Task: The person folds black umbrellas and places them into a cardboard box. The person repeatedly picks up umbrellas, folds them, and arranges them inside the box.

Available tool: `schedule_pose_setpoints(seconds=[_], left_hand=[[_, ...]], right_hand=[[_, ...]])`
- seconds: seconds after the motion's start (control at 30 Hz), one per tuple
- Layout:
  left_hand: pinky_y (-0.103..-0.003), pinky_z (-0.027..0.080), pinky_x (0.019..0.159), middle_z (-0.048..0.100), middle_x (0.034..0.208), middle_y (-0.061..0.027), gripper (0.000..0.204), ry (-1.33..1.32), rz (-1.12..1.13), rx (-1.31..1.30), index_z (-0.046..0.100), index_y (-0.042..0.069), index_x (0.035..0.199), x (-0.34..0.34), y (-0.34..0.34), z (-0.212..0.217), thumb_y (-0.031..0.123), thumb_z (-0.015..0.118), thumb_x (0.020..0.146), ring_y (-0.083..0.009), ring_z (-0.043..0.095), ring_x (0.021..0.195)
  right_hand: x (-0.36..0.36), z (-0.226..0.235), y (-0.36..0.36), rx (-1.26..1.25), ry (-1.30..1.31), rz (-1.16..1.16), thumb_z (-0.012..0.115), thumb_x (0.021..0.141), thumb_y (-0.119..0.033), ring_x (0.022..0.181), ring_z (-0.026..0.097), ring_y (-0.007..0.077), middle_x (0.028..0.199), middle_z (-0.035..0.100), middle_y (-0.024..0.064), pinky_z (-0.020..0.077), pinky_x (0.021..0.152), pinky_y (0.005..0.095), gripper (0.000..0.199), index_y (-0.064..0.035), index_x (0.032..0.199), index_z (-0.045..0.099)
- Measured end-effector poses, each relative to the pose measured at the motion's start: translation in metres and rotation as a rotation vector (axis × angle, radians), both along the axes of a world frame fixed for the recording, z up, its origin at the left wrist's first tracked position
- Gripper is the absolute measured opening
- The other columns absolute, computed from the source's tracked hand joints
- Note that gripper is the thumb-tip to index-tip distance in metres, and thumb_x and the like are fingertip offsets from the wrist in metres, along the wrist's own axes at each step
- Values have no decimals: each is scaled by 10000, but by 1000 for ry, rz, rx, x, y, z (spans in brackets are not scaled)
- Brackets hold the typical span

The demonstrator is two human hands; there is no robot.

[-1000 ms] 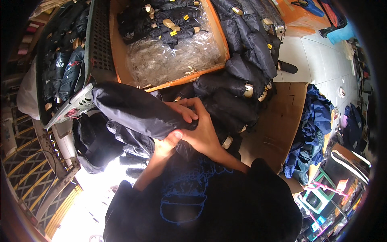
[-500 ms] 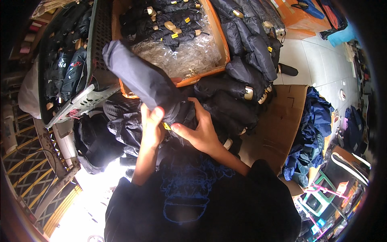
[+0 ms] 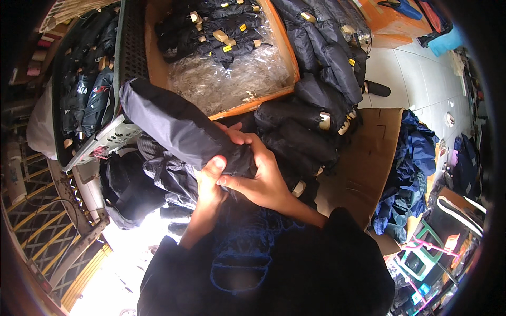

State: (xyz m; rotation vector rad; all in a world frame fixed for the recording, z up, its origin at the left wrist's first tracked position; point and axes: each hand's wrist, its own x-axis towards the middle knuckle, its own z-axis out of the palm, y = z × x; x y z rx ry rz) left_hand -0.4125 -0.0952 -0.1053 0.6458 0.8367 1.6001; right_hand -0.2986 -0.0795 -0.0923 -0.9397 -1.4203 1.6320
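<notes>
Bundle: a dark rolled fabric bundle (image 3: 179, 124) slants up-left, its lower end in both hands, above a heap of dark garments (image 3: 158, 179).
Right hand (image 3: 261, 174): grip wrapped around the bundle's lower end.
Left hand (image 3: 211, 184): grip closed on the same end from below.
Behind: orange crate (image 3: 287, 63) holding bagged dark items.

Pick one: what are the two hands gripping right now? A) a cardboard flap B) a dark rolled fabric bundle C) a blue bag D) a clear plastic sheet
B: the left hand and right hand both clasp the lower end of the dark rolled fabric bundle, which slants up to the left over the orange crate.
</notes>
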Motion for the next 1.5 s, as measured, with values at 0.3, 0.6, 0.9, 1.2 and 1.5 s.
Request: schedule_pose_setpoints(seconds=[0.3,0.6,0.9,1.2,1.5], left_hand=[[-468,342,1032,579,950,-149,702,13,-8,111,447,16,1187,-18,4,5,457,741,726,-365,454,1209],[-561,155,1122,634,935,-111,640,182,-244,176,499,-21,1146,-21,9,1,455,709,773,-408,583,1097],[-629,22,1103,645,979,-140,589,312,-412,352,512,35,1105,-16,10,-4,504,658,779,-439,477,1224],[-398,357,1050,439,1358,-215,865,161,-107,40,290,-17,1383,-1,-1,20,313,775,748,-315,469,1235],[-340,507,822,625,1010,-171,549,131,94,-115,494,-29,1145,-6,17,35,233,761,743,-224,616,925]], right_hand=[[10,-1,20,-399,226,262,639,889,-288,1095,512,169,1118,557,103,392,949,309,465,14,1205,483],[2,-11,-8,-643,239,65,628,884,-232,930,565,135,1008,619,98,456,822,291,387,54,1133,556],[-2,-8,-17,-335,318,-131,649,756,-110,971,571,142,994,627,91,451,870,297,337,56,1040,580],[1,-4,10,296,-120,-366,822,654,-186,716,585,132,845,615,92,471,632,308,430,17,925,558],[7,-5,11,-378,373,47,708,830,-188,901,577,114,1110,494,112,460,468,182,573,-30,1230,329]])
